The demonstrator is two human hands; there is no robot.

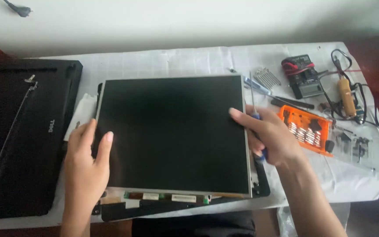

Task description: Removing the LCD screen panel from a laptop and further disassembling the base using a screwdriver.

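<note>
Seen from above, two bare hands grip a dark laptop display panel [172,134] lying on a black bezel frame [176,210] on a white-covered table [176,59]. The left hand [84,164] clasps the panel's left edge, thumb spread across the glass. The right hand [270,136] pinches the right edge while its curled fingers hold a blue-handled screwdriver [256,120]. An orange bit case [307,128] sits just beside it; a black laptop lid [23,136] lies left.

Screen panel [172,131] on table [189,59]; lid [23,131] left, bit case [305,129] right
</note>
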